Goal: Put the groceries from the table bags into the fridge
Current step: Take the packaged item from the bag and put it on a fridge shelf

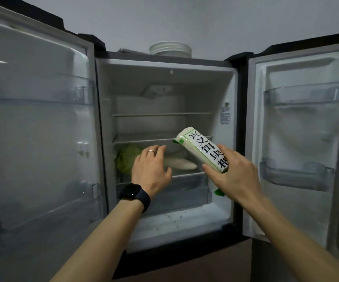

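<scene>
White-and-green package (202,152) with black characters on its face, gripped at its lower end by the right hand (234,176); thumb over the upper edge, fingers curled under, clamped on it. Package is tilted, top end toward 11 o'clock, and hangs in front of the open fridge (164,78), not yet on any shelf. Both doors stand open. Left hand (151,168) is at 9 o'clock of the package, fingers relaxed and slightly apart, holding nothing. It reaches over the lower shelf (187,174); contact not determinable. On that shelf: green cabbage (127,159) at 9 o'clock of the left hand, pale long vegetables (182,163) at 3 o'clock of it. Judgement: step in hand is shelving this package. Next move calls for carrying it in toward 12 o'clock, levelling it over free shelf space, then letting go; the left hand may need to nudge the vegetables aside.
</scene>
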A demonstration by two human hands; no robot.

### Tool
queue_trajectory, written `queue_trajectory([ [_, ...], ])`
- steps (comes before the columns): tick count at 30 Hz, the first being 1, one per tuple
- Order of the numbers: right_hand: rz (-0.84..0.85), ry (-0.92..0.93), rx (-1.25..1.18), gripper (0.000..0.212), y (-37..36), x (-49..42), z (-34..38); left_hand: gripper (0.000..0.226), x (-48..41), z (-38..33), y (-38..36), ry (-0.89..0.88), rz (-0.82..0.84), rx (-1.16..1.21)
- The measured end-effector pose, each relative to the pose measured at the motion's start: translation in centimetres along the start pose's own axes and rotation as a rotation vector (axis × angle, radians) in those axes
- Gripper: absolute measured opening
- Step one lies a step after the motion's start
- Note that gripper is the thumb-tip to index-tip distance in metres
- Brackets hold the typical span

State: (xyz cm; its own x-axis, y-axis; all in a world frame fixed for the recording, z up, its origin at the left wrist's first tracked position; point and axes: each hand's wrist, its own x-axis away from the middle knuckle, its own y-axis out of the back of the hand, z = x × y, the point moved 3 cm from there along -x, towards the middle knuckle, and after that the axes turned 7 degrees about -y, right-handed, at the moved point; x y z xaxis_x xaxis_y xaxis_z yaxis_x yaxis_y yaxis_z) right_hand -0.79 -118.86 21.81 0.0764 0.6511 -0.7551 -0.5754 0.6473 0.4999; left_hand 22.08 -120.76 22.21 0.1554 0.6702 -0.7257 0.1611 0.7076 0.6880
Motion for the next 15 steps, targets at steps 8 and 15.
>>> queue_trajectory([
  [8, -0.089, -0.040, 0.021, 0.067, -4.9, -12.6, -2.1, 0.064, -12.7, 3.1, -5.7, 0.015, -0.025, -0.069],
  [15, -0.076, -0.030, 0.097, 0.059, -7.8, -22.1, -3.0, 0.059, -21.0, 5.0, -6.7, 0.003, -0.123, -0.149],
])
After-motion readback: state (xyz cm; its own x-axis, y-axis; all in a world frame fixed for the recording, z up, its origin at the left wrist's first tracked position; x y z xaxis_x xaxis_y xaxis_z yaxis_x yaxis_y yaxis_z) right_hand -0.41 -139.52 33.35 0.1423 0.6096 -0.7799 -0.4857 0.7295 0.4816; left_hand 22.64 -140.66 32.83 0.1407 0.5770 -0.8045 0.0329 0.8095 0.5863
